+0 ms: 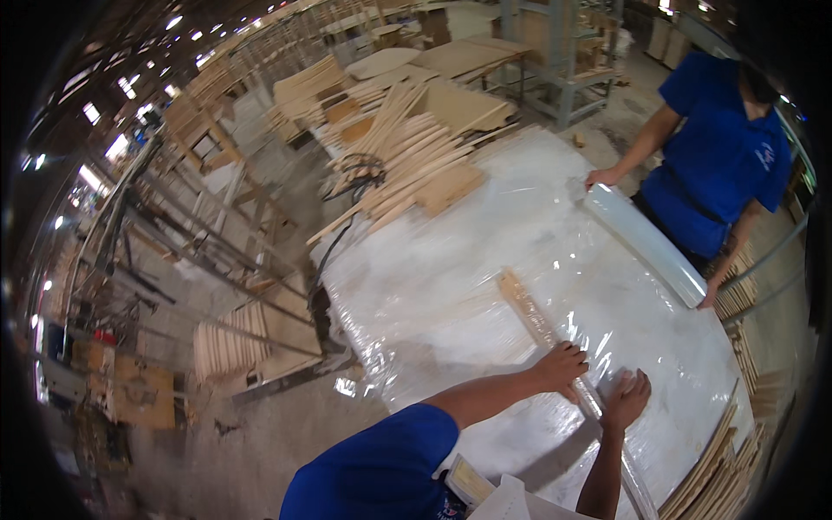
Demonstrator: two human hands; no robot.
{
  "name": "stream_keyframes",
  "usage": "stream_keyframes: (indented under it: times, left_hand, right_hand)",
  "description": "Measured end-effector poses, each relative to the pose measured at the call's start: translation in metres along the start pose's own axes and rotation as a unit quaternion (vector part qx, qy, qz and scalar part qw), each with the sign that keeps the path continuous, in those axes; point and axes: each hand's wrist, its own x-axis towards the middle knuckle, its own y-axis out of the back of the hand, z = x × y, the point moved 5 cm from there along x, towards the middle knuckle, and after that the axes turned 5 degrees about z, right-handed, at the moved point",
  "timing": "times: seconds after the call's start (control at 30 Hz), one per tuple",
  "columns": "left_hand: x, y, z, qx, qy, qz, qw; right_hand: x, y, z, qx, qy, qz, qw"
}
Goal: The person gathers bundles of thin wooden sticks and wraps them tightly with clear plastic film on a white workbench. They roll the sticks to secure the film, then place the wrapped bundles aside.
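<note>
A long, narrow wooden strip (pixel 526 305), its lower length covered in shiny clear film, lies slantwise across a white plastic-covered table (pixel 451 260). My left hand (pixel 559 368) is closed over the strip near its middle, fingers curled at its edge. Just to the right of the strip, my right hand (pixel 626 399) rests low over the tabletop, fingers apart and slightly bent, holding nothing I can see. Across the table a co-worker in a blue shirt (pixel 719 156) holds a thick roll of clear plastic film (pixel 646 245) by its two ends.
Loose wooden slats and a flat board (pixel 451 189) are heaped at the table's far left, with a dark cable (pixel 345 232) beside them. More slats (pixel 719 472) lie along the near right edge. A stack of strips (pixel 232 341) stands on a low bench at left.
</note>
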Motion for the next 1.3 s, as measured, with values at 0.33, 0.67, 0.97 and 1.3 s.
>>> stream_keyframes:
  times: [0.33, 0.67, 0.97, 1.3]
  left_hand:
    - [-0.054, 0.016, 0.023, 0.031, 0.07, -0.061, 0.995]
    - [-0.152, 0.053, 0.068, 0.042, 0.11, -0.137, 0.983]
    - [-0.054, 0.034, 0.023, -0.039, 0.165, 0.033, 0.985]
    - [-0.02, -0.001, 0.022, 0.004, 0.018, 0.008, 1.0]
  right_hand:
    - [-0.133, 0.032, -0.019, -0.085, 0.106, -0.093, 0.986]
    - [-0.271, 0.088, -0.046, -0.014, 0.152, -0.08, 0.985]
    - [-0.155, 0.033, -0.013, -0.186, 0.064, -0.127, 0.972]
    - [-0.033, 0.009, 0.027, -0.104, 0.194, 0.095, 0.971]
